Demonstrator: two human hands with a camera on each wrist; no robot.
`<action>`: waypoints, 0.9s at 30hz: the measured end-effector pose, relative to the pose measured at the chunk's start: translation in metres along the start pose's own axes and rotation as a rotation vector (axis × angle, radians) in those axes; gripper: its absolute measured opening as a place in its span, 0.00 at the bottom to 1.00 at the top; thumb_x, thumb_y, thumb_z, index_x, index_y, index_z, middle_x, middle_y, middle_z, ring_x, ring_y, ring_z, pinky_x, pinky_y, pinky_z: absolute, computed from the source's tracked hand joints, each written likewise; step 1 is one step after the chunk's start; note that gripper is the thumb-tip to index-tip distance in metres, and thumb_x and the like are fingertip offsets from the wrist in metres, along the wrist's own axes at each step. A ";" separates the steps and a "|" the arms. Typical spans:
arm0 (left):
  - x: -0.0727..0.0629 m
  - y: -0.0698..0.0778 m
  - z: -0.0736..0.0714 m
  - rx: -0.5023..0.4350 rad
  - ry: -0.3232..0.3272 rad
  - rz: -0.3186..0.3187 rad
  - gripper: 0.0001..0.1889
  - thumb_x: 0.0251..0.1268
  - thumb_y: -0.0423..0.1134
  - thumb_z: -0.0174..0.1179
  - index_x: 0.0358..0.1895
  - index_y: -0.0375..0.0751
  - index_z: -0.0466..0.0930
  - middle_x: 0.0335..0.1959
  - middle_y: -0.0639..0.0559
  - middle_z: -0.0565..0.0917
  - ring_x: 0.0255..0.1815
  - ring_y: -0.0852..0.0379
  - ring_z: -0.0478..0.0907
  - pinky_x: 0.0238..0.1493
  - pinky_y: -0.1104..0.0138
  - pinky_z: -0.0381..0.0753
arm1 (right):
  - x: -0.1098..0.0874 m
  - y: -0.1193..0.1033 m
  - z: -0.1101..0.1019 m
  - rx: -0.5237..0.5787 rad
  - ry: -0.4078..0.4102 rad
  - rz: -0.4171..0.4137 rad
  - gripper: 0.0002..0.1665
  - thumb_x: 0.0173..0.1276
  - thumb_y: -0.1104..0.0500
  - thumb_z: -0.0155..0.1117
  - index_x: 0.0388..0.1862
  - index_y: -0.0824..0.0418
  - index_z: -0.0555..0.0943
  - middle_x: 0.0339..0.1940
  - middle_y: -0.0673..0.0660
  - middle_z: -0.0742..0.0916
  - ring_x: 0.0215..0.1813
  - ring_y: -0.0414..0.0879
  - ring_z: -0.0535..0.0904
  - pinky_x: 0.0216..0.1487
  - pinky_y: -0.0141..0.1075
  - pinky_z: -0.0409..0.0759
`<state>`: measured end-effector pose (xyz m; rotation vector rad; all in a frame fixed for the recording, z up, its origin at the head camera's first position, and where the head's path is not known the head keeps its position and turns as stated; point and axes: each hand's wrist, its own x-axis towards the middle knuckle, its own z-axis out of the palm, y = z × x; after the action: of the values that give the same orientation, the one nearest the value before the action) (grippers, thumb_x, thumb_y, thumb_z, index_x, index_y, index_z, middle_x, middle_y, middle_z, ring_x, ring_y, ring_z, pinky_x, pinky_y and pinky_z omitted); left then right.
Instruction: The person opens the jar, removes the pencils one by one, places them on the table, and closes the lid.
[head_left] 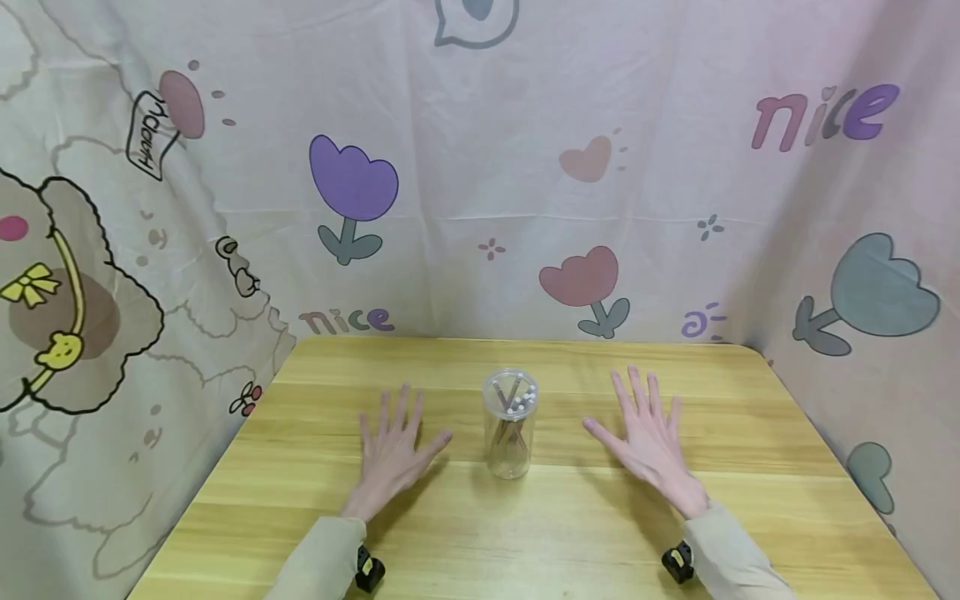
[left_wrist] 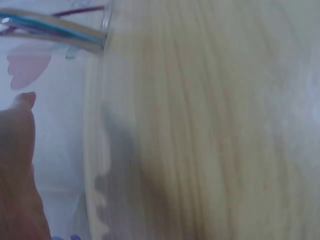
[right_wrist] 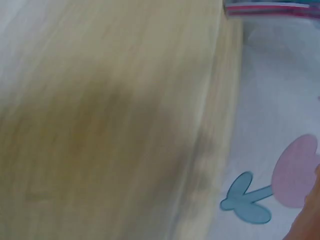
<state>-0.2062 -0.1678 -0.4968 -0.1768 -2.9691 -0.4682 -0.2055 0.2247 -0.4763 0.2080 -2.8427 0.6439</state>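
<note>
Showing nearest, above the wooden table (head_left: 480, 550), are the left sleeve (head_left: 318, 560) and the right sleeve (head_left: 735, 554), with a black device (head_left: 369, 571) fixed at the inner side of the left and a like one at the right. Beyond the cuffs, the left hand (head_left: 393, 455) is held toward the table's left edge and the right hand (head_left: 648, 440) toward its right edge, backs upward; the fingers of each are spread wide, nothing is gripped, and shadows are cast on the wood. Between the hands, touched by neither, a clear jar (head_left: 511, 454) is stood upright about midway between the left and right edges. Inside it, cotton swabs (head_left: 521, 402) are held, white tips uppermost. Past the table's far edge, a pale cloth (head_left: 465, 167) is hung, printed with tulips, hearts and the word "nice".
</note>
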 end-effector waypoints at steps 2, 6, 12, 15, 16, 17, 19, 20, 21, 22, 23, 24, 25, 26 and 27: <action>-0.002 0.005 0.000 -0.011 -0.002 0.020 0.49 0.68 0.73 0.45 0.82 0.50 0.42 0.84 0.47 0.36 0.84 0.37 0.30 0.77 0.28 0.32 | 0.000 -0.005 -0.002 0.016 -0.001 -0.023 0.58 0.68 0.28 0.55 0.84 0.45 0.39 0.86 0.56 0.42 0.85 0.64 0.31 0.76 0.74 0.24; -0.005 0.014 -0.002 -0.058 -0.004 0.069 0.48 0.67 0.72 0.48 0.82 0.48 0.46 0.84 0.46 0.39 0.84 0.37 0.32 0.77 0.28 0.33 | 0.001 -0.012 -0.008 0.055 0.007 -0.065 0.59 0.67 0.30 0.59 0.84 0.46 0.41 0.86 0.57 0.44 0.85 0.63 0.35 0.78 0.72 0.27; -0.009 0.024 -0.006 -0.160 -0.083 0.138 0.50 0.66 0.70 0.52 0.82 0.48 0.43 0.84 0.48 0.36 0.84 0.36 0.32 0.78 0.30 0.32 | 0.004 -0.025 -0.017 0.158 -0.001 -0.127 0.59 0.62 0.35 0.67 0.84 0.53 0.49 0.85 0.62 0.50 0.84 0.66 0.41 0.78 0.73 0.36; -0.009 0.028 -0.005 -0.264 -0.131 0.165 0.52 0.65 0.68 0.55 0.82 0.48 0.41 0.84 0.47 0.38 0.84 0.36 0.32 0.78 0.30 0.31 | 0.006 -0.031 -0.020 0.267 -0.009 -0.147 0.59 0.60 0.40 0.71 0.82 0.56 0.53 0.84 0.64 0.54 0.83 0.68 0.44 0.76 0.75 0.41; -0.008 0.029 -0.004 -0.307 -0.143 0.173 0.52 0.64 0.67 0.57 0.82 0.48 0.40 0.84 0.46 0.39 0.84 0.35 0.32 0.78 0.30 0.31 | 0.006 -0.032 -0.021 0.308 -0.017 -0.150 0.59 0.59 0.42 0.72 0.82 0.57 0.54 0.84 0.65 0.54 0.83 0.69 0.45 0.75 0.76 0.44; -0.008 0.030 -0.003 -0.355 -0.158 0.179 0.53 0.63 0.66 0.59 0.82 0.49 0.40 0.85 0.45 0.39 0.84 0.35 0.31 0.78 0.29 0.31 | 0.007 -0.033 -0.023 0.346 -0.027 -0.153 0.59 0.58 0.43 0.73 0.82 0.58 0.54 0.84 0.66 0.55 0.82 0.70 0.47 0.74 0.77 0.46; -0.006 0.031 -0.001 -0.456 -0.200 0.177 0.55 0.61 0.64 0.63 0.83 0.53 0.38 0.85 0.45 0.39 0.84 0.36 0.29 0.77 0.29 0.30 | 0.009 -0.035 -0.026 0.415 -0.058 -0.150 0.59 0.58 0.45 0.74 0.82 0.56 0.54 0.83 0.66 0.55 0.82 0.70 0.49 0.72 0.78 0.50; -0.006 0.032 0.001 -0.513 -0.217 0.172 0.56 0.60 0.62 0.66 0.83 0.54 0.39 0.85 0.44 0.37 0.84 0.35 0.29 0.76 0.28 0.31 | 0.010 -0.035 -0.027 0.445 -0.077 -0.147 0.58 0.58 0.46 0.74 0.82 0.54 0.54 0.83 0.66 0.56 0.81 0.70 0.50 0.71 0.78 0.52; -0.005 0.033 0.002 -0.570 -0.233 0.163 0.57 0.58 0.61 0.68 0.83 0.56 0.39 0.85 0.43 0.36 0.84 0.35 0.29 0.75 0.27 0.33 | 0.010 -0.036 -0.029 0.477 -0.093 -0.147 0.58 0.58 0.47 0.75 0.82 0.53 0.54 0.83 0.66 0.57 0.81 0.70 0.52 0.70 0.78 0.53; -0.005 0.033 0.004 -0.626 -0.241 0.155 0.57 0.56 0.59 0.71 0.83 0.57 0.40 0.85 0.42 0.36 0.84 0.34 0.30 0.74 0.26 0.35 | 0.011 -0.037 -0.030 0.507 -0.111 -0.150 0.57 0.59 0.47 0.75 0.82 0.52 0.54 0.83 0.66 0.58 0.81 0.69 0.52 0.71 0.77 0.53; -0.004 0.034 0.005 -0.682 -0.251 0.141 0.58 0.55 0.57 0.73 0.83 0.58 0.41 0.84 0.41 0.35 0.84 0.34 0.31 0.73 0.26 0.37 | 0.012 -0.038 -0.032 0.538 -0.126 -0.158 0.56 0.59 0.48 0.75 0.81 0.51 0.55 0.83 0.65 0.59 0.81 0.69 0.53 0.73 0.76 0.53; -0.003 0.035 0.007 -0.730 -0.254 0.132 0.58 0.53 0.56 0.74 0.83 0.59 0.43 0.84 0.40 0.35 0.84 0.33 0.33 0.72 0.25 0.39 | 0.013 -0.039 -0.032 0.568 -0.140 -0.170 0.55 0.60 0.49 0.75 0.81 0.50 0.56 0.82 0.64 0.60 0.81 0.67 0.54 0.74 0.74 0.53; -0.002 0.036 0.009 -0.776 -0.253 0.126 0.58 0.51 0.54 0.76 0.82 0.59 0.46 0.84 0.39 0.36 0.84 0.32 0.35 0.71 0.24 0.42 | 0.014 -0.040 -0.033 0.597 -0.150 -0.188 0.53 0.60 0.50 0.75 0.81 0.51 0.57 0.82 0.63 0.62 0.81 0.66 0.55 0.76 0.72 0.52; 0.000 0.037 0.010 -0.816 -0.251 0.124 0.57 0.50 0.53 0.77 0.82 0.58 0.48 0.84 0.38 0.37 0.83 0.31 0.37 0.71 0.24 0.44 | 0.015 -0.041 -0.033 0.628 -0.159 -0.206 0.52 0.61 0.52 0.75 0.80 0.52 0.59 0.81 0.62 0.64 0.81 0.64 0.56 0.78 0.70 0.52; 0.001 0.038 0.012 -0.850 -0.250 0.126 0.56 0.49 0.51 0.78 0.81 0.57 0.51 0.84 0.38 0.40 0.83 0.32 0.40 0.72 0.25 0.46 | 0.015 -0.043 -0.034 0.659 -0.164 -0.226 0.51 0.61 0.54 0.75 0.79 0.53 0.60 0.80 0.61 0.66 0.81 0.63 0.57 0.80 0.66 0.52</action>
<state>-0.2036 -0.1282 -0.4964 -0.5219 -2.7319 -1.7594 -0.2065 0.1999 -0.4253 0.6981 -2.5838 1.5422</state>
